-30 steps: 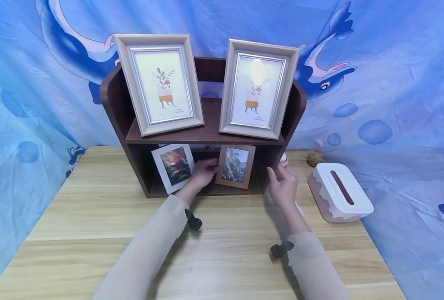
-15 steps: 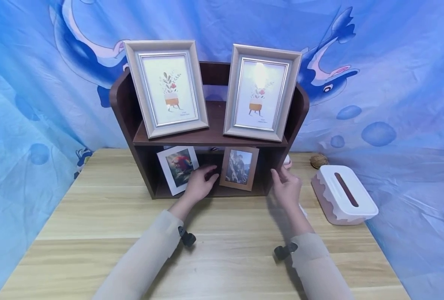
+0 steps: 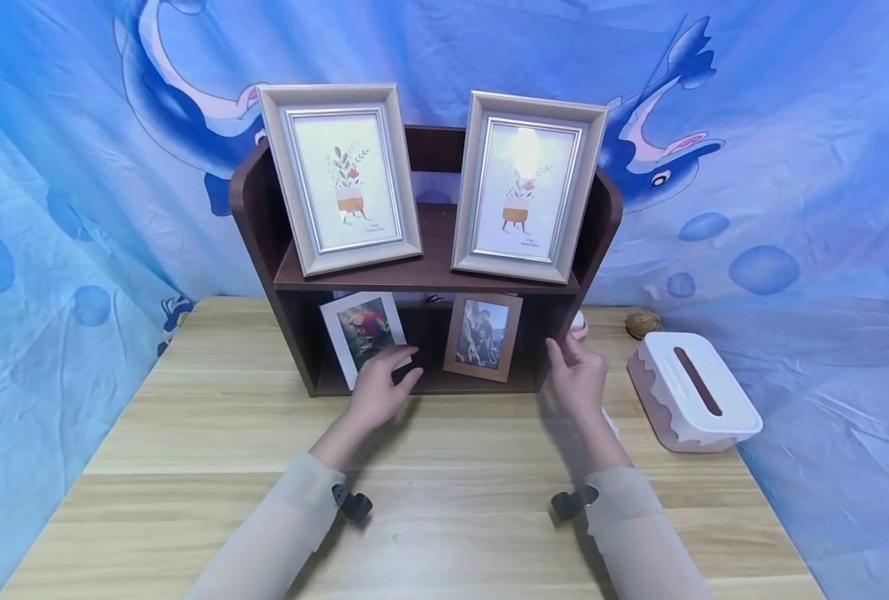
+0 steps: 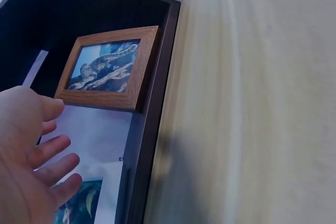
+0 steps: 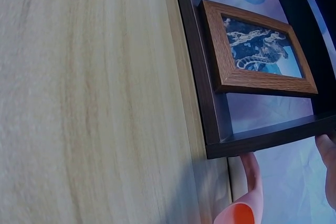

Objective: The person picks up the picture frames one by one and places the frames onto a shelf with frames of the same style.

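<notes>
A dark brown two-tier shelf (image 3: 429, 246) stands on the wooden table. My left hand (image 3: 380, 390), empty with fingers spread and slightly bent, hovers before its lower tier. Behind that hand leans a white picture frame (image 3: 335, 329) with a parrot photo, partly covered by the fingers. To its right stands a brown wooden picture frame (image 3: 459, 329) with an animal photo, apart from both hands. My right hand (image 3: 581, 383) holds the front edge of the shelf's right side panel, thumb at the edge and fingers outside. Those fingers are partly hidden.
Two large silvery picture frames lean on the upper tier, the left one (image 3: 287, 179) and the right one (image 3: 466, 183). Right of the shelf are a white-lidded tissue box (image 3: 672, 367), a walnut (image 3: 642, 323) and a pink object (image 5: 253, 200), orange inside.
My left hand has let go of the brown frame's left edge and drawn back to the left, toward the parrot photo. My right hand stays at the side panel. The view has shifted slightly.
</notes>
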### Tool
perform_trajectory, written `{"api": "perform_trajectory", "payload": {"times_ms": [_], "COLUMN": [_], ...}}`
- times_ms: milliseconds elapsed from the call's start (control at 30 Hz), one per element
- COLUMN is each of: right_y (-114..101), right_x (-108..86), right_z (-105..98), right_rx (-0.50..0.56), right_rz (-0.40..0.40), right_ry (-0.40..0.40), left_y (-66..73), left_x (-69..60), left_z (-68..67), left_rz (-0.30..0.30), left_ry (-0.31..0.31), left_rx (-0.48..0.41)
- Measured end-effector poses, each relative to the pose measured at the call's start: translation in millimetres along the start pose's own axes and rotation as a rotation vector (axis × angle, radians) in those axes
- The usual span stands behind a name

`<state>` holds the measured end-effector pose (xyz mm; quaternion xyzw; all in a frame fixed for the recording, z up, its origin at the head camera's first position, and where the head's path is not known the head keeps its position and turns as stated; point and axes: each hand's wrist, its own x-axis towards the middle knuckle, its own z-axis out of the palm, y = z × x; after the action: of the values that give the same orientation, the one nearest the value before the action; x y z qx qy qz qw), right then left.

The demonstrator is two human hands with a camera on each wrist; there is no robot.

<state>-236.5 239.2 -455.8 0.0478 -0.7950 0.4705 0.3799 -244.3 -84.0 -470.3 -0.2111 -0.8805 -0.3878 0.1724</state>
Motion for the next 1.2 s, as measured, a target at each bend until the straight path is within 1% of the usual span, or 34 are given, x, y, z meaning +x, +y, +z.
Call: {"api": "perform_trajectory", "payload": {"times_ms": [200,333,400,433,500,567,667,700,767,833,933,1067,1133,1200], "right_y": [0.4,1.1,1.5,1.7,1.8,1.6,1.4,1.3,1.6,1.7,1.8,1.1,0.3,-1.1], "right_x": [-0.1,-1.3,-1.7,-1.7,-1.6,-1.1,-0.4,-0.2,0.0,0.1,-0.1,0.8,1.6,2.0], "right_z": [2.7,4.1,4.2,4.1,3.8,3.2,2.7,2.7,3.0,3.5,4.2,2.8,0.3,-4.1], "right_rx": [0.000,-0.008,0.002,0.008,0.014,0.013,0.012,0.014,0.023,0.029,0.037,0.028,0.011,-0.011], "right_rz": [-0.010,0.000,0.009,0.014,0.023,0.024,0.018,0.018,0.022,0.027,0.024,0.020,0.033,0.056], "right_ry": [0.005,0.002,-0.003,-0.007,-0.012,-0.009,0.003,0.008,0.013,0.013,0.014,0.005,-0.019,-0.062], "left_y": [-5.3,-8.0,-9.6,-10.5,-12.3,-14.8,-19.0,-20.8,-24.4,-28.4,-33.6,-38.3,-39.7,-39.8], "left_x": [-15.0,-24.9,-30.1,-32.4,-35.6,-36.2,-33.0,-31.9,-30.9,-31.9,-35.8,-40.6,-42.4,-43.8], "left_z": [-11.3,-19.6,-23.6,-25.6,-29.6,-34.4,-43.1,-46.1,-51.6,-55.5,-58.5,-58.1,-57.5,-57.8], "left_rz": [-0.024,-0.025,-0.024,-0.020,-0.016,-0.007,0.005,0.008,0.008,0.006,0.004,0.014,0.018,0.018], "left_ry": [0.000,0.003,0.020,0.038,0.099,0.188,0.333,0.372,0.432,0.467,0.475,0.442,0.423,0.405], "left_rx": [0.040,0.060,0.075,0.077,0.081,0.078,0.053,0.046,0.027,0.018,0.020,0.041,0.052,0.062]}}
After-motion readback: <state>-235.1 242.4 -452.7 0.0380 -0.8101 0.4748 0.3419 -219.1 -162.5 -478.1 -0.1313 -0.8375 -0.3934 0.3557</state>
